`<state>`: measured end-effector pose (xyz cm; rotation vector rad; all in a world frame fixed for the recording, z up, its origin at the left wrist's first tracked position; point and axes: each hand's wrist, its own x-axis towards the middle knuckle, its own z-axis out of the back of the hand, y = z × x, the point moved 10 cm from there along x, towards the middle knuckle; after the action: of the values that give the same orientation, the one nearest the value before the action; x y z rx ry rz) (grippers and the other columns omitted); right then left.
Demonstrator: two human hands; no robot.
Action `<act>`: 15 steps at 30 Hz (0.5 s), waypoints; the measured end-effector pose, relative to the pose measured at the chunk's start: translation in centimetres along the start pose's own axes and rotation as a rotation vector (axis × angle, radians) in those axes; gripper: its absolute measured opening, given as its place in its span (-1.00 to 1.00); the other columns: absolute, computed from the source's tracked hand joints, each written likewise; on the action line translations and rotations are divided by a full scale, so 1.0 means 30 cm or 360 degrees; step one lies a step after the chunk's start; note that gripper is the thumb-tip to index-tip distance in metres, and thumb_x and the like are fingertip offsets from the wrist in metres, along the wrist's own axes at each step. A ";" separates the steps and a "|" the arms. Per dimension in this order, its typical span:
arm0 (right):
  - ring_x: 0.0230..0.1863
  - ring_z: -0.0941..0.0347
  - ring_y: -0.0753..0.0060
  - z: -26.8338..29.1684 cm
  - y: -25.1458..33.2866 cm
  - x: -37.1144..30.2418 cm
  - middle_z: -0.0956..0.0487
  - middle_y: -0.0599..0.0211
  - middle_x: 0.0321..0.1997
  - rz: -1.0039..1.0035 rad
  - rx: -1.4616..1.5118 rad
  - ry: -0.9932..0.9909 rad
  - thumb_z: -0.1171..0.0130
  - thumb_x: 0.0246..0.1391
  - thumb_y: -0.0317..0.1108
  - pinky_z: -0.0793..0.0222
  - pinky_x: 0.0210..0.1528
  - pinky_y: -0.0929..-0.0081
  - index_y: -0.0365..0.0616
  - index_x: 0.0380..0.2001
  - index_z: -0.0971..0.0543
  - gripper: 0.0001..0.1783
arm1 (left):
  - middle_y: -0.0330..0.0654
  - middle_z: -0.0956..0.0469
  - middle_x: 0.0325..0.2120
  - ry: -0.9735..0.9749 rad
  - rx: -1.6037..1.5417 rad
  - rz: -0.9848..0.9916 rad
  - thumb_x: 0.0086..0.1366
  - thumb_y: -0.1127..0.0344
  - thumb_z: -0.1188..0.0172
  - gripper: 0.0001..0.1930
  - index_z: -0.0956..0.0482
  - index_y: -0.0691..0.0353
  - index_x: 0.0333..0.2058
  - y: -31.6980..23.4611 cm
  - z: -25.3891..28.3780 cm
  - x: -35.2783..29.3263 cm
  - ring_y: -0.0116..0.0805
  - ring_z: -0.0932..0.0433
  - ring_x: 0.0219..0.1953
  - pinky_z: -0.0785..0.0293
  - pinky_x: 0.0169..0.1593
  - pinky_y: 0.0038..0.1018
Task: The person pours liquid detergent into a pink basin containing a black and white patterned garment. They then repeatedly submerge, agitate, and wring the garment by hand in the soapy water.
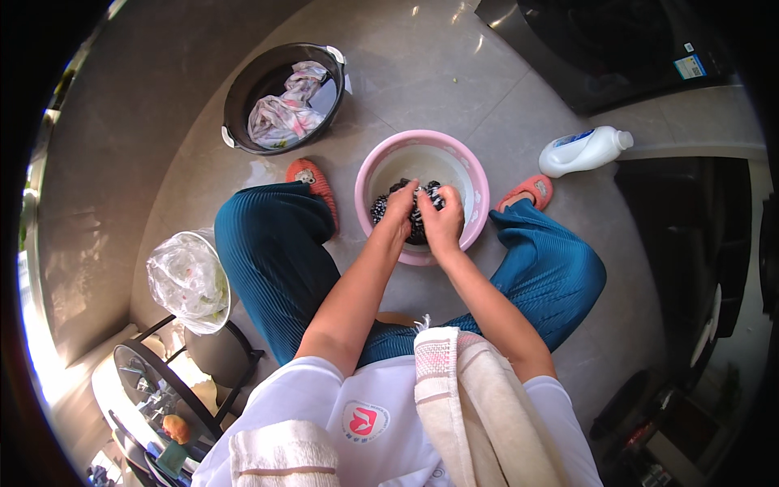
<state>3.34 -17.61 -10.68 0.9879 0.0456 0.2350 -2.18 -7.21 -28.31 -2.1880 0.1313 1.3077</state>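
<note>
A pink-rimmed basin (364,174) stands on the floor between my feet, with water in it. Inside lies a wet black-and-white patterned cloth (417,226), bunched up; what kind of garment it is does not show. My left hand (399,209) grips the cloth from its left side, fingers curled round it. Close against it, my right hand (441,217) is closed on the same cloth from the right. The two hands nearly meet at the fingertips over the basin's middle. Part of the cloth is hidden beneath them.
Beyond my left foot stands a black tub (236,97) holding pale, pink-stained cloth (280,118). A white jug-shaped bottle (586,152) lies by my right slipper (531,191). At my left are a bin lined with clear plastic (191,276) and a dark-framed rack (174,377). A towel (487,398) hangs over my shoulder.
</note>
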 end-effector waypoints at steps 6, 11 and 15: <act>-0.35 -0.51 -0.17 0.005 0.137 -0.028 -0.53 0.06 -0.40 0.0356 -0.0093 -0.0041 -0.29 0.02 -0.32 -0.41 -0.33 0.02 -0.14 -0.44 -0.43 -0.77 | -0.14 -0.58 -0.46 0.0019 0.0141 -0.0005 0.33 -0.01 -0.33 -0.68 -0.61 0.14 -0.35 0.005 -0.046 -0.039 -0.29 -0.56 -0.47 -0.49 -0.40 -0.30; -0.33 -0.55 -0.24 0.020 -0.166 0.107 -0.62 -0.01 -0.40 -0.0381 -0.0423 -0.0073 -0.24 0.04 -0.13 -0.40 -0.29 -0.07 -0.16 -0.42 -0.52 -0.70 | -0.14 -0.67 -0.35 0.0119 0.0191 0.0099 0.35 0.11 -0.26 -0.69 -0.67 0.28 -0.24 0.065 -0.117 -0.104 -0.33 -0.66 -0.36 -0.58 -0.31 -0.34; -0.41 -0.51 -0.06 -0.004 -0.141 0.071 -0.60 0.04 -0.44 -0.0446 -0.0158 -0.0089 -0.31 0.13 -0.09 -0.41 -0.28 0.11 -0.16 -0.37 -0.49 -0.64 | -0.16 -0.68 -0.36 0.0078 0.0116 0.0026 0.38 0.09 -0.22 -0.68 -0.64 0.26 -0.19 0.028 -0.062 -0.040 -0.29 -0.66 -0.39 -0.60 -0.33 -0.34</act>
<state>6.15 -19.27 -14.13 0.8773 0.1195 -0.0472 -1.65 -9.13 -27.02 -2.1622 0.2125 1.2393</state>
